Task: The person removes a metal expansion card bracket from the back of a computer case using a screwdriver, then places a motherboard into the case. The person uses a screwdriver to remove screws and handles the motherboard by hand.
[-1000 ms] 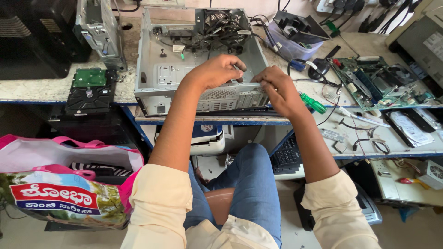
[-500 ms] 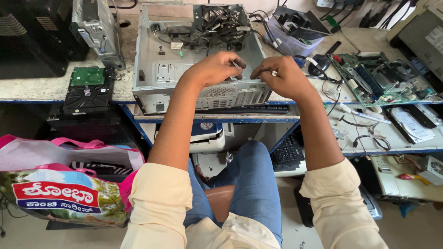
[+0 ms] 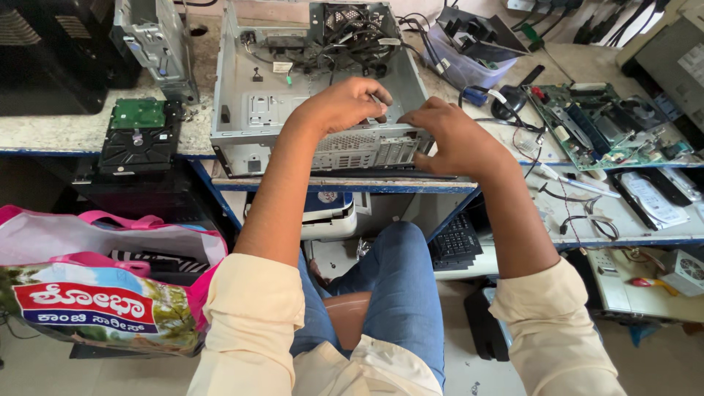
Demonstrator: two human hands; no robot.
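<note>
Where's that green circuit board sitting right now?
In the head view, the green circuit board lies flat on the workbench at the far right, beyond the right hand and right of the open computer case, with loose cables beside it.

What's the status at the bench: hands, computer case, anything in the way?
Left hand and right hand gripping rear edge of open computer case. Cable tangle inside, behind hands.

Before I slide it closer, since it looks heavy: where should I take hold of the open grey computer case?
Probably by the computer case side walls, one hand on each, coming from the near end. It lies flat with its open side up, so both wall rims are exposed. The left hand and right hand already rest on its perforated near panel.
</note>
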